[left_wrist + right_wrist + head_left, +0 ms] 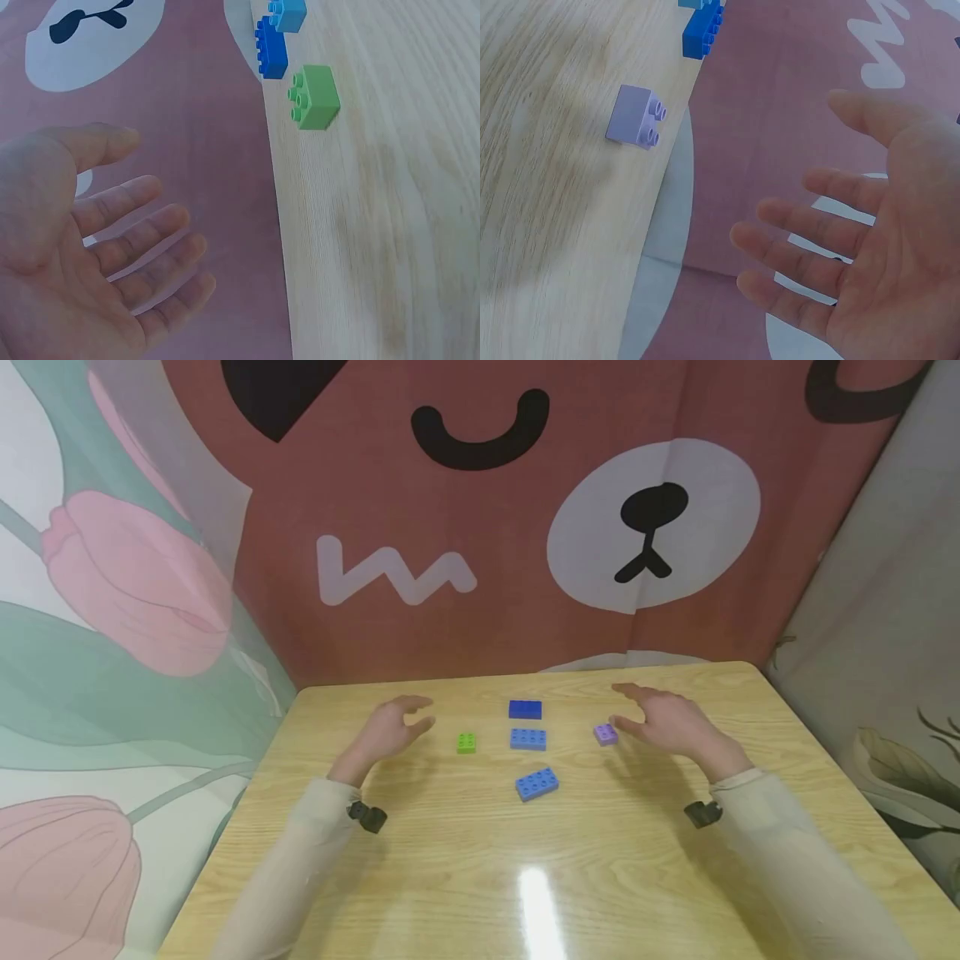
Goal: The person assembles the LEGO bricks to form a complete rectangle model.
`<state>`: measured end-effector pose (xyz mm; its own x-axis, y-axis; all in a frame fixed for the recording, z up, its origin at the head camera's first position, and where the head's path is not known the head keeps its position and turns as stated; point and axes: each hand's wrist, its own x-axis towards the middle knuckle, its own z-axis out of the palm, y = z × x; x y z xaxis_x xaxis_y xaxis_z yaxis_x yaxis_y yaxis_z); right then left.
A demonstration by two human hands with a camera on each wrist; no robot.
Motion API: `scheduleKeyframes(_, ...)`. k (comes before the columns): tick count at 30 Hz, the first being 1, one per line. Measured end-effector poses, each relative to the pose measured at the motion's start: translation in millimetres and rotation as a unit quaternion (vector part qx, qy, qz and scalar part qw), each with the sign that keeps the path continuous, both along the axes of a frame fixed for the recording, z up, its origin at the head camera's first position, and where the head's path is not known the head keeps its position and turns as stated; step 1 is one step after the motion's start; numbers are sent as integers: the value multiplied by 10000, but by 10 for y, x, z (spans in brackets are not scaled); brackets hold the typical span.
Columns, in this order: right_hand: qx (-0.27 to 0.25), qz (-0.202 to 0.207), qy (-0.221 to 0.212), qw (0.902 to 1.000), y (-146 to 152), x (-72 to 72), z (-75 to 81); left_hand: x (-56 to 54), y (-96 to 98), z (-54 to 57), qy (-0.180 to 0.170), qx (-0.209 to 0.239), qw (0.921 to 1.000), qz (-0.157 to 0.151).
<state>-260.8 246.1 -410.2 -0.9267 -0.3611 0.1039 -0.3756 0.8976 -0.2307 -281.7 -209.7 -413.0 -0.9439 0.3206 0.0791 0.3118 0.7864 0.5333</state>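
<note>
Over the table's left side my left hand (387,729) hovers with relaxed, spread fingers and holds nothing. The nearest thing to it is a small green toy brick (467,743), to its right. My right hand (670,720) is likewise raised and bare, its thumb close above a small purple brick (606,734). Between the hands lie a dark blue brick (525,709), a lighter blue brick (528,739) in front of it, and another blue brick (537,784), turned at an angle, nearest me. In the left wrist view the green brick (316,97) stands apart from the fingers.
The bricks lie on a wood-grain table (420,877) with a bright light reflection near its front. A brown curtain (450,635) with a bear print hangs behind the far edge. Flowered cloth (135,577) hangs at the left. Small black devices (367,817) sit at both wrists.
</note>
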Motion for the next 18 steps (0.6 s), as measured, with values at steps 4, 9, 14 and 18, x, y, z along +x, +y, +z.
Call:
scheduleKeyframes(4, -38, 37, -11, 10000, -17, 0, -4, -2, 21, -21, -20, 49, 10000, -58)
scheduleKeyframes(9, -142, 98, -147, 9997, -41, 6, -3, -7, 52, -61, -124, 159, 9998, -77)
scheduleKeyframes(14, -176, 122, -232, 9995, -51, 3, -33, -4, 94, -72, -159, 260, 9995, -121)
scheduleKeyframes(18, -237, 183, -231, 9993, -68, -1, -56, 3, 125, -73, -191, 312, 9992, -179)
